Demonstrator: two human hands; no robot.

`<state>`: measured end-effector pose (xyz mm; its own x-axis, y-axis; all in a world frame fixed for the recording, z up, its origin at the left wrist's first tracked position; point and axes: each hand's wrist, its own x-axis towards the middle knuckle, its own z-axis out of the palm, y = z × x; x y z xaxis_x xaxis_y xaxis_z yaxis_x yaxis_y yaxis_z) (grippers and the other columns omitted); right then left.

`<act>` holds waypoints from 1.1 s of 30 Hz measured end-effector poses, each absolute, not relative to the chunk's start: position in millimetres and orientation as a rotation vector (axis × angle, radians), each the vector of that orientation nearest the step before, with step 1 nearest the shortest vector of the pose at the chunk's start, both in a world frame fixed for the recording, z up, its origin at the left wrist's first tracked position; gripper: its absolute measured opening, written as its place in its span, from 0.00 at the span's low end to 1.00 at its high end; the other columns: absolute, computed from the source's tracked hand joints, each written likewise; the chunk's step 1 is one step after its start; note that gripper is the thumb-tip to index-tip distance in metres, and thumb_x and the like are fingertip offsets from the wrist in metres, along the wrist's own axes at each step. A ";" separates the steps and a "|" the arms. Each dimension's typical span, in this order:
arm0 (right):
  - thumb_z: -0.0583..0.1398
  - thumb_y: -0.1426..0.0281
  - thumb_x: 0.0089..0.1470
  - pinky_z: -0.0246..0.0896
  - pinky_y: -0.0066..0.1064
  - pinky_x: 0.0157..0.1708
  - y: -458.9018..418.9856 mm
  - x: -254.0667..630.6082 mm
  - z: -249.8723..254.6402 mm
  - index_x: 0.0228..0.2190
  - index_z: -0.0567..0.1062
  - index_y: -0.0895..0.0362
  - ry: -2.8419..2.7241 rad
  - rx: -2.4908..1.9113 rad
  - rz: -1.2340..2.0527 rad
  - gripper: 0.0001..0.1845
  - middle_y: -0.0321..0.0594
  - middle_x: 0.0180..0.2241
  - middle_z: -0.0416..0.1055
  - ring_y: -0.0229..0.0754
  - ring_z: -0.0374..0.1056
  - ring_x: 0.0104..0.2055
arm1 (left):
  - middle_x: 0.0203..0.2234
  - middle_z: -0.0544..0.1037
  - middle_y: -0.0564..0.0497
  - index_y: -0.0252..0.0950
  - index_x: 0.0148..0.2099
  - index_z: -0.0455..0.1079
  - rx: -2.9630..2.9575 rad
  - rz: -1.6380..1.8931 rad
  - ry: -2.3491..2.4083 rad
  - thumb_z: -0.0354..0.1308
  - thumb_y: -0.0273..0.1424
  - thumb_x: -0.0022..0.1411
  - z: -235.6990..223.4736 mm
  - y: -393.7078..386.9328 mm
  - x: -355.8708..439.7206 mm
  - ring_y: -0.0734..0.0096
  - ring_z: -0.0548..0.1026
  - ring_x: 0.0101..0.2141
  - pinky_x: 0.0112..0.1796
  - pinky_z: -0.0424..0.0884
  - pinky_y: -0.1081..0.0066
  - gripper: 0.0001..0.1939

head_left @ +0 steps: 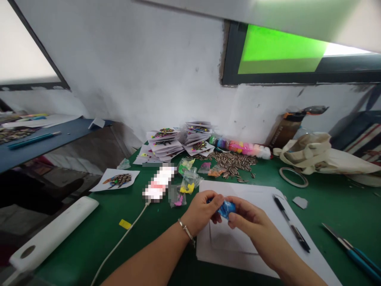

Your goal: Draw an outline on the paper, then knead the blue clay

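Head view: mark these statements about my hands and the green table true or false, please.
1. Both hands, left hand and right hand, pinch a small blue clear-wrapped packet. True.
2. The black pen lies on the white paper sheet. True.
3. The pile of striped sunflower seeds sits left of the white power bank. False: it lies far to its right, near the wall.
4. The left wrist is bare. False: it wears a thin metal bracelet.

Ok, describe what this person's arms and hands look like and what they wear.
Both forearms are bare, with no sleeves in view and no gloves. The left hand has a thin silver-coloured metal bangle around its wrist. The right hand shows no ring, watch or band, and its wrist is bare. No markings show on either arm.
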<state>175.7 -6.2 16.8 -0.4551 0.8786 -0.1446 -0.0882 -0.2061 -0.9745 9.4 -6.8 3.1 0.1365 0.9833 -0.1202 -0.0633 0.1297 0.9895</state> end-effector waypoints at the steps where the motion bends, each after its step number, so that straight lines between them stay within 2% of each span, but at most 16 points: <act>1: 0.63 0.66 0.51 0.60 0.35 0.41 -5.7 177.4 14.9 0.45 0.73 0.55 -1.331 -1.005 1.741 0.18 0.39 0.37 0.75 0.41 0.66 0.35 | 0.17 0.68 0.55 0.33 0.29 0.65 1.123 1.053 1.113 0.56 0.52 0.57 2.8 -6.9 9.3 0.77 0.68 0.16 0.18 0.64 0.77 0.24; 5: 0.62 0.67 0.51 0.60 0.34 0.38 -6.2 178.5 15.5 0.43 0.75 0.55 -1.335 -0.990 1.747 0.16 0.41 0.38 0.75 0.42 0.66 0.37 | 0.17 0.69 0.55 0.33 0.29 0.65 1.136 1.033 1.093 0.55 0.52 0.57 2.0 -7.4 9.3 0.77 0.69 0.16 0.18 0.64 0.77 0.24; 10: 0.62 0.72 0.49 0.59 0.34 0.39 -10.0 172.3 28.8 0.38 0.76 0.57 -1.415 -0.912 1.790 0.11 0.39 0.33 0.75 0.43 0.68 0.37 | 0.16 0.68 0.55 0.33 0.28 0.65 1.198 1.017 1.111 0.55 0.51 0.58 3.7 -7.6 10.1 0.78 0.68 0.16 0.18 0.64 0.77 0.24; 16: 0.62 0.72 0.47 0.59 0.34 0.38 -9.0 169.8 29.3 0.31 0.73 0.57 -1.404 -0.910 1.780 0.06 0.38 0.30 0.74 0.43 0.68 0.35 | 0.15 0.67 0.55 0.33 0.28 0.65 1.203 0.999 1.121 0.55 0.52 0.58 4.2 -8.4 12.6 0.77 0.67 0.16 0.17 0.63 0.77 0.24; 22: 0.63 0.69 0.47 0.60 0.32 0.37 -4.7 174.9 17.4 0.38 0.75 0.56 -1.345 -1.040 1.615 0.13 0.38 0.33 0.74 0.41 0.66 0.35 | 0.19 0.68 0.55 0.33 0.30 0.65 1.108 1.037 1.061 0.54 0.53 0.57 1.8 -7.8 11.4 0.77 0.69 0.18 0.18 0.64 0.77 0.25; 24: 0.63 0.67 0.46 0.61 0.32 0.38 -3.1 176.4 15.1 0.39 0.76 0.56 -1.340 -1.095 1.556 0.15 0.39 0.35 0.75 0.42 0.67 0.36 | 0.22 0.70 0.54 0.33 0.36 0.66 1.051 1.038 1.043 0.58 0.52 0.55 3.8 -8.0 10.7 0.76 0.71 0.19 0.19 0.65 0.77 0.24; 27: 0.64 0.66 0.44 0.62 0.34 0.41 -2.5 176.2 14.6 0.40 0.76 0.56 -1.381 -1.142 1.478 0.18 0.41 0.38 0.76 0.45 0.69 0.39 | 0.25 0.72 0.54 0.34 0.48 0.64 0.976 1.026 1.049 0.65 0.47 0.51 6.2 -8.4 10.3 0.75 0.72 0.20 0.22 0.69 0.74 0.29; 30: 0.63 0.68 0.44 0.63 0.35 0.42 -4.0 173.2 18.0 0.41 0.75 0.56 -1.463 -1.116 1.466 0.18 0.41 0.38 0.76 0.45 0.69 0.40 | 0.24 0.72 0.54 0.33 0.46 0.65 0.962 1.019 1.038 0.67 0.43 0.49 5.6 -8.1 10.3 0.76 0.72 0.20 0.23 0.69 0.74 0.28; 33: 0.61 0.71 0.47 0.63 0.33 0.41 -6.0 170.6 25.0 0.39 0.74 0.56 -1.507 -1.005 1.607 0.14 0.39 0.35 0.75 0.43 0.70 0.38 | 0.24 0.72 0.54 0.32 0.43 0.67 0.951 1.024 1.001 0.68 0.42 0.49 4.8 -8.2 10.3 0.78 0.70 0.19 0.22 0.68 0.75 0.24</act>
<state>170.6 -6.0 25.0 -0.4500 0.8902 -0.0716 0.0147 -0.0727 -0.9972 10.3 -8.2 4.8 0.2032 0.9589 -0.1979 -0.2192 0.2415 0.9453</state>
